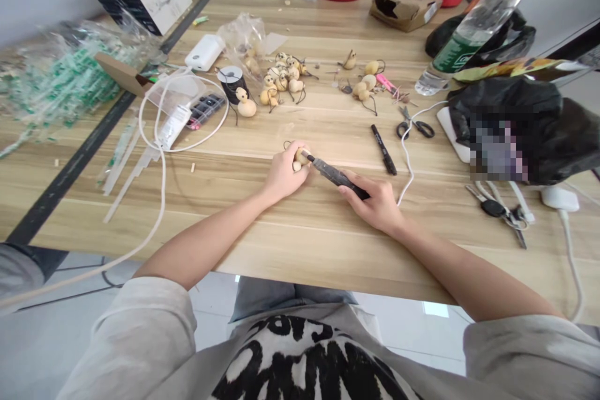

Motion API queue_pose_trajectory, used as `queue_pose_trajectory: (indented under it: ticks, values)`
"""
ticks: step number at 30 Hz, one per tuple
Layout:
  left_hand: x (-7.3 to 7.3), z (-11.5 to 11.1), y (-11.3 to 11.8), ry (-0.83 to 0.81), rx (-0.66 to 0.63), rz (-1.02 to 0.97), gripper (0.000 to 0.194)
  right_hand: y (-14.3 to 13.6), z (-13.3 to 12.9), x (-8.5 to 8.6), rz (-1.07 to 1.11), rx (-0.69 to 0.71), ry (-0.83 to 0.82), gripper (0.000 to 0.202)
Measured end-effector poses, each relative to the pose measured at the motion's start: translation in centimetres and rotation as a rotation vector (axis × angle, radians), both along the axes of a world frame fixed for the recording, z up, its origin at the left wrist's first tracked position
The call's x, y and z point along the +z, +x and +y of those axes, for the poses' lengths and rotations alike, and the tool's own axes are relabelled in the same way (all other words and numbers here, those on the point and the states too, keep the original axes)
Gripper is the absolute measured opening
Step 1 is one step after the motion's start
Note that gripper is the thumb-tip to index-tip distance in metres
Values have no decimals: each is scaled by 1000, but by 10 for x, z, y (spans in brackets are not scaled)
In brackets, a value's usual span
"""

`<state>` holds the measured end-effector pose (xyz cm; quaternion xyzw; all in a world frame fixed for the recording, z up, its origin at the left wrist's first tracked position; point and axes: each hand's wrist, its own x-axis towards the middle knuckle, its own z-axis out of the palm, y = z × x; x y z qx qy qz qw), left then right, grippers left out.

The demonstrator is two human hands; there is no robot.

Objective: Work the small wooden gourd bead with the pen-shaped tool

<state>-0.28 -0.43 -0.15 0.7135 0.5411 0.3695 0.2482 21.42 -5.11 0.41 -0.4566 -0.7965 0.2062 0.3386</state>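
Near the middle of the table, my left hand [282, 176] is closed around a small tan gourd [302, 154] with a thin dark cord on it. Its fingers cover part of the gourd. My right hand [379, 205] grips a dark grey pen-shaped tool [335, 175], slanting up to the left. The tool's narrow tip is at the gourd; whether it touches or enters it I cannot tell. A black marker [384, 150] lies right of the tool. Beyond my hands sits a cluster of small gourds [281, 78], several with dark cords and drawn dots.
Scissors [415, 125], a water bottle [462, 44] and a black plastic bag [553, 125] are on the right, with keys [504, 211] in front. To the left are a thread spool [232, 82], a looped white cable [164, 194] and a pile of green-and-clear packets [70, 75].
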Motion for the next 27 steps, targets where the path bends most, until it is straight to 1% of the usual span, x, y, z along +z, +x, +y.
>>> queue_pose_trajectory:
  ticks: [10,17,23,27]
  values:
    - [-2,1,1,-19,11,-10,27,1,0,-3,-38,40,15,36]
    - [-1,0,1,11,2,-24,26,1,1,-1,-15,6,25,37]
    - [-2,0,1,-7,18,-16,29,1,2,-1,-11,-34,15,35]
    - [-2,0,1,1,0,-31,30,2,2,-2,-4,-30,22,35]
